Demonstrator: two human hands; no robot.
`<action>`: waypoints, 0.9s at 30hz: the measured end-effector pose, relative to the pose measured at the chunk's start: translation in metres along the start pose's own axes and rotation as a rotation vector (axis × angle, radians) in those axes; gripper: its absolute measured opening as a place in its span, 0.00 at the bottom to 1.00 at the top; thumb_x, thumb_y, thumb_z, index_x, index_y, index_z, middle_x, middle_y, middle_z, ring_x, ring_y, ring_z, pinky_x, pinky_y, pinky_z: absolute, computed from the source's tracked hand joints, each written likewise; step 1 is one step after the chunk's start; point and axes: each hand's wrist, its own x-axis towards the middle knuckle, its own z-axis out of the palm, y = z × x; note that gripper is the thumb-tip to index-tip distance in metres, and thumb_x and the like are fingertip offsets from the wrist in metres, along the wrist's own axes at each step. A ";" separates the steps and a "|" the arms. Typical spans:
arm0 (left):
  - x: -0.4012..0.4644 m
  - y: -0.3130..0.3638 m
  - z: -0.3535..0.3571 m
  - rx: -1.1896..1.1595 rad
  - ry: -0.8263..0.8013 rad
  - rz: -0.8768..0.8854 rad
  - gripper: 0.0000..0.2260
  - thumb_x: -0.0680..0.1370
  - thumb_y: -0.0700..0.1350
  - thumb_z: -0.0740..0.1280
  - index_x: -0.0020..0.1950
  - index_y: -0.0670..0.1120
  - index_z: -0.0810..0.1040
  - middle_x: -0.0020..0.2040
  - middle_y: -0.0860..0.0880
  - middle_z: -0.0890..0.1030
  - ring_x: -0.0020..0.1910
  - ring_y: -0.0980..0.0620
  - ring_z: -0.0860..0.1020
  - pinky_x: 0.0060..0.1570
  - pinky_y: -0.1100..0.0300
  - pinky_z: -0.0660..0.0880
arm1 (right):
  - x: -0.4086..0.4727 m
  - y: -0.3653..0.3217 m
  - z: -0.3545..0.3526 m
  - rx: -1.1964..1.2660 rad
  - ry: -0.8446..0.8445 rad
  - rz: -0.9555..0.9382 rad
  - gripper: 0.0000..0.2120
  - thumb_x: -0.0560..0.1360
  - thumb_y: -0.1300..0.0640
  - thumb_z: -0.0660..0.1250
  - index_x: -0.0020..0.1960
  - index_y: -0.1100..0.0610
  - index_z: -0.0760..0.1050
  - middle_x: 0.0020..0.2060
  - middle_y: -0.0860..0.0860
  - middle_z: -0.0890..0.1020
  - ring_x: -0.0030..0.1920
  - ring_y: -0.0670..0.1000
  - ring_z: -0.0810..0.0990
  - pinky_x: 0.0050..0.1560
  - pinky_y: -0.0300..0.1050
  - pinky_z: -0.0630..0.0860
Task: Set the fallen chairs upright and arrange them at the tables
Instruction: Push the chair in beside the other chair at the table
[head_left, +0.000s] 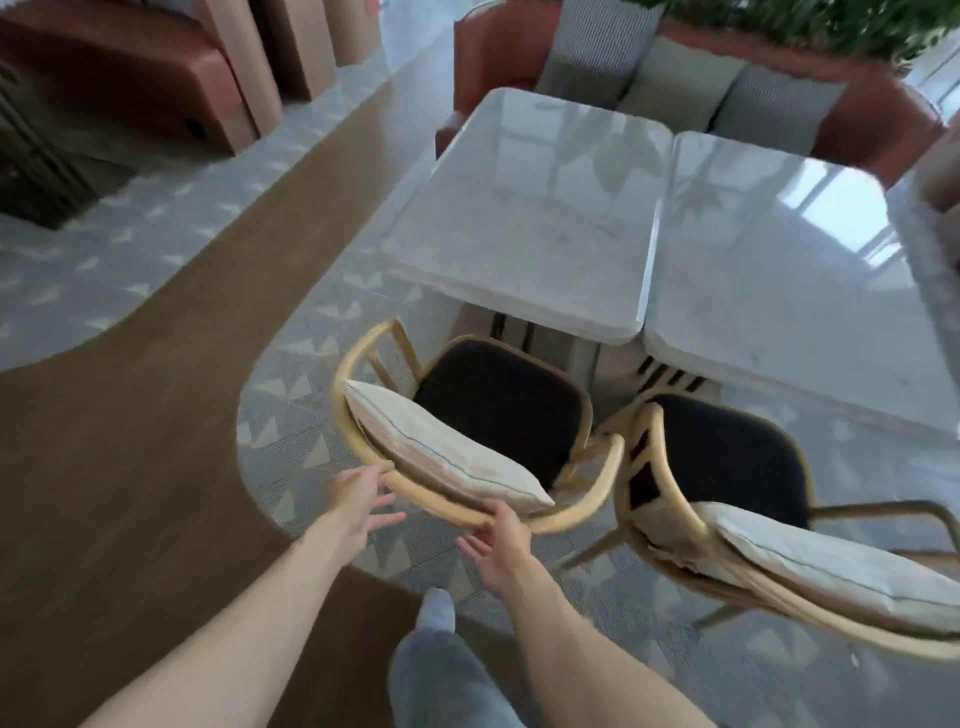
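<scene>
Touching chair (483, 512), both hands (431, 514) open.

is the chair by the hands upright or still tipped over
Upright: the left chair shows its dark seat facing up, cushion leaning on the curved backrest, in front of the marble table.

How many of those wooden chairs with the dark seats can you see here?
2. One chair stands upright at the left marble table, both hands at its curved back rail. The other chair stands to its right, at the right table. Others may be out of view.
</scene>
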 end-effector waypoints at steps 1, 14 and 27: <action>0.014 0.002 0.002 0.006 -0.011 -0.027 0.16 0.82 0.42 0.65 0.69 0.38 0.72 0.64 0.39 0.74 0.61 0.38 0.76 0.56 0.40 0.79 | 0.009 0.000 0.007 0.047 0.043 0.015 0.19 0.81 0.59 0.66 0.70 0.61 0.69 0.56 0.62 0.78 0.56 0.62 0.80 0.58 0.57 0.81; 0.110 0.012 0.007 -0.006 -0.004 -0.361 0.03 0.80 0.37 0.65 0.48 0.41 0.71 0.49 0.37 0.77 0.52 0.36 0.78 0.44 0.37 0.76 | 0.051 0.034 0.066 0.531 0.281 0.099 0.18 0.78 0.67 0.68 0.67 0.65 0.71 0.60 0.65 0.80 0.54 0.62 0.80 0.57 0.59 0.80; 0.134 0.010 -0.001 0.009 -0.055 -0.363 0.20 0.80 0.31 0.63 0.71 0.37 0.67 0.67 0.33 0.74 0.65 0.35 0.75 0.62 0.30 0.73 | 0.070 0.029 0.064 0.515 0.345 0.013 0.21 0.75 0.73 0.67 0.67 0.68 0.70 0.58 0.66 0.80 0.51 0.60 0.81 0.61 0.65 0.79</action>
